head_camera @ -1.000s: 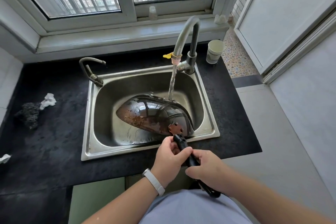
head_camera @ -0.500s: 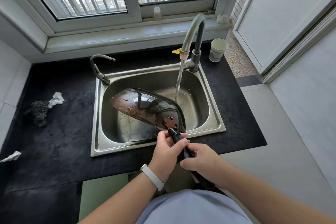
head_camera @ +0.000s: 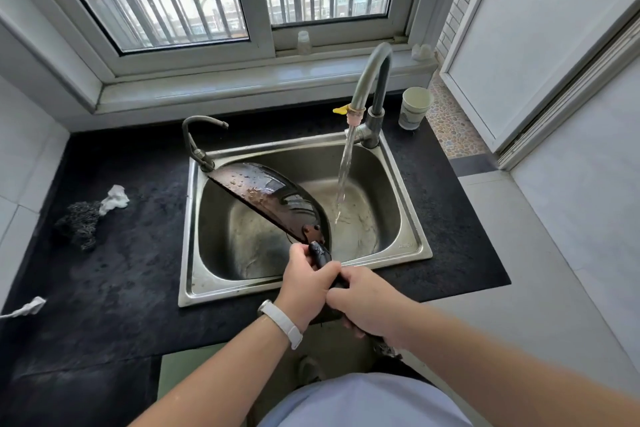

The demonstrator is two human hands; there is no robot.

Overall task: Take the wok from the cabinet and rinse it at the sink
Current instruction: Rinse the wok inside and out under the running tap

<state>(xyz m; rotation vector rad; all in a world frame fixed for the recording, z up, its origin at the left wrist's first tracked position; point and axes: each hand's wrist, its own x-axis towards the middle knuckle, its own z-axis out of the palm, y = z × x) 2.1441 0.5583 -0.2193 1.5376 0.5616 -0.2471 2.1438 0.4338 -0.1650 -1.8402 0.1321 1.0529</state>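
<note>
A dark, wet wok point(head_camera: 266, 198) stands tilted almost on its edge inside the steel sink point(head_camera: 408, 246), its far rim near the sink's back left corner. Its black handle point(head_camera: 320, 253) points toward me over the sink's front rim. My left hand point(head_camera: 308, 284) grips the handle close to the wok. Just behind it, my right hand point(head_camera: 367, 302) grips the handle's rear part. The tall faucet point(head_camera: 370, 80) runs, and its stream point(head_camera: 344, 170) falls to the right of the wok onto the sink floor.
A small second tap point(head_camera: 201, 142) stands at the sink's back left corner, close to the wok's rim. A paper cup point(head_camera: 414, 107) sits right of the faucet. A steel scrubber point(head_camera: 78, 224) and crumpled tissue point(head_camera: 114, 198) lie on the black counter at the left.
The wok has turned from face-down under the stream to nearly on edge and swung left, out of the water. Both hands kept their hold on the handle.
</note>
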